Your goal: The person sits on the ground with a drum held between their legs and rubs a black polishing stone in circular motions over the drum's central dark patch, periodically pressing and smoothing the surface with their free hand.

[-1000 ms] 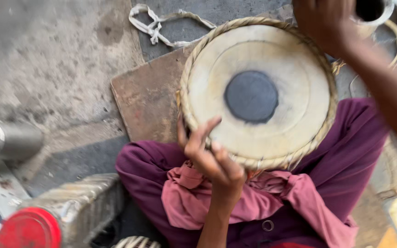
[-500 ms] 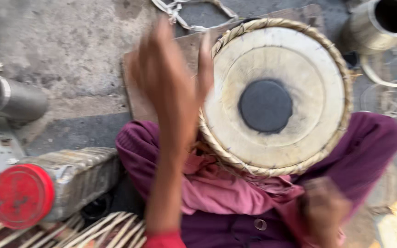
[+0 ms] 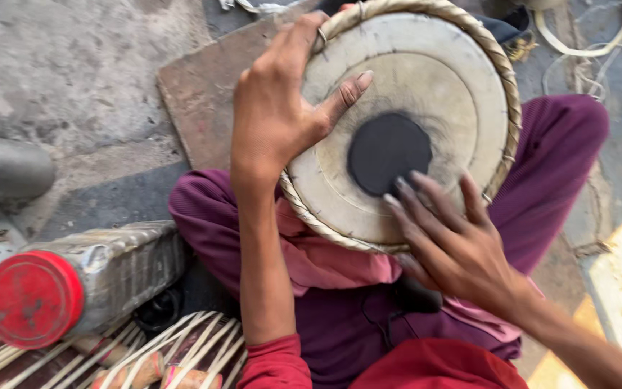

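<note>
Drum (image 3: 404,122) sits in our lap, its skin head with the black centre patch facing up at us. Our left hand (image 3: 282,108) clasps its far-left rim; our right hand (image 3: 448,238) lies open, fingertips on the patch's near edge.

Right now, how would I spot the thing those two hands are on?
Look at the lap in purple trousers: a round drum rests there, its pale skin facing up. The left hand grips its far-left rim and the right hand lies on the skin. A woven cord edge and a black circle at its centre set it apart from the red-capped container.
</note>
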